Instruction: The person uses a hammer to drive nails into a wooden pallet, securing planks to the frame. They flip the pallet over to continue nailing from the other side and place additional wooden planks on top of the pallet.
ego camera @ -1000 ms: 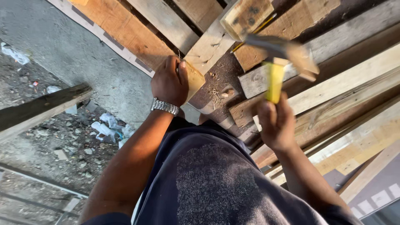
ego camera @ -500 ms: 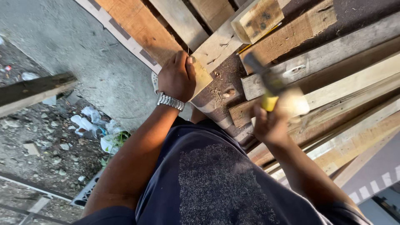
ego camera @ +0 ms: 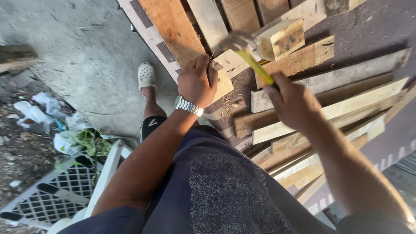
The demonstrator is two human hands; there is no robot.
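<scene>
My left hand (ego camera: 198, 81), with a metal watch on the wrist, grips the end of a pale wooden board (ego camera: 225, 71) that lies across a wooden pallet (ego camera: 173, 30). My right hand (ego camera: 294, 102) is closed on the yellow handle of a hammer (ego camera: 253, 65). The hammer's metal head sits just above the board, close to my left fingers and beside a square wooden block (ego camera: 281, 39). More loose planks (ego camera: 329, 112) lie stacked under and to the right of the hammer.
My foot in a white clog (ego camera: 146, 76) stands on the concrete floor (ego camera: 86, 56). A white plastic lattice crate (ego camera: 56, 195) sits at lower left beside green leaves and crumpled plastic litter (ego camera: 39, 112). A timber end (ego camera: 15, 58) pokes in at the left edge.
The hammer has swung down from high on the right to the board beside my left hand. The view has tilted, bringing my foot and the lattice crate into sight.
</scene>
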